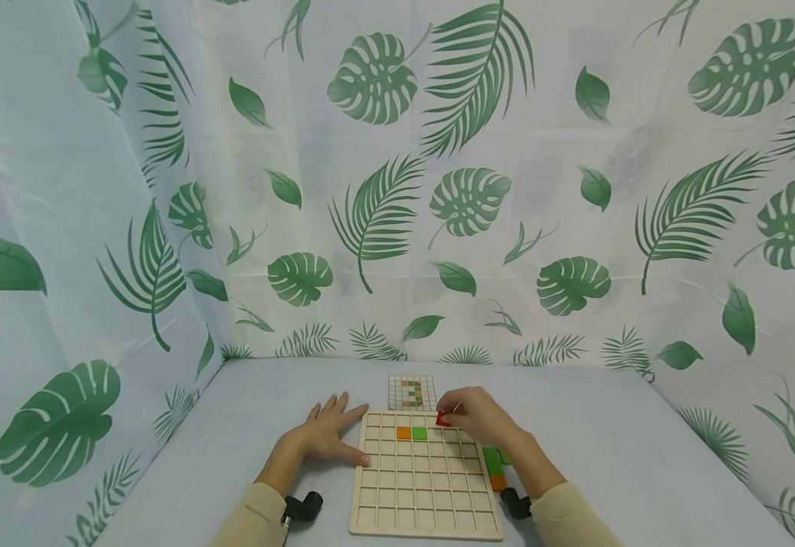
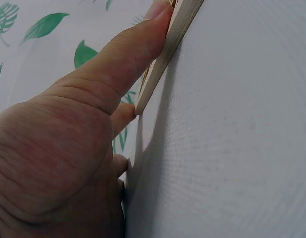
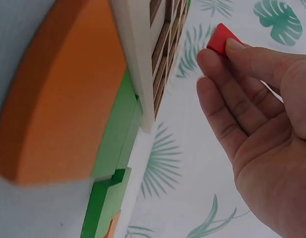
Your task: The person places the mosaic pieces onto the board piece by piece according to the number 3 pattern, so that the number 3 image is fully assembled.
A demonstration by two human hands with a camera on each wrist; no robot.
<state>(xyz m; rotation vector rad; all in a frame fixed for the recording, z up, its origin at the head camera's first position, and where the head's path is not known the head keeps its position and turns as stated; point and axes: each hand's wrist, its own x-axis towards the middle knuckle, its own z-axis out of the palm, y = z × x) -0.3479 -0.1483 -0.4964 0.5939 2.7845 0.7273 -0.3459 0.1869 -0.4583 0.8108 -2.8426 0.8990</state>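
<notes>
My right hand [image 1: 483, 416] pinches a small red tile [image 1: 441, 418] between thumb and fingertips, over the top edge of a wooden grid board [image 1: 426, 480]. In the right wrist view the red tile [image 3: 223, 39] is tilted and its lower corner is covered by the thumb. An orange tile [image 1: 403, 433] and a green tile [image 1: 419, 434] lie side by side in the board's second row. Spread out at the board's left side, my left hand [image 1: 329, 433] rests with its thumb on the edge. The left wrist view shows that thumb [image 2: 118, 64] against the wooden rim.
Behind the board lies a printed pattern card [image 1: 412, 393] with a coloured grid. Green blocks [image 1: 492, 460] and an orange block [image 1: 498, 482] sit along the board's right side, partly behind my right forearm. A leaf-print curtain [image 1: 397, 228] closes off the back of the table.
</notes>
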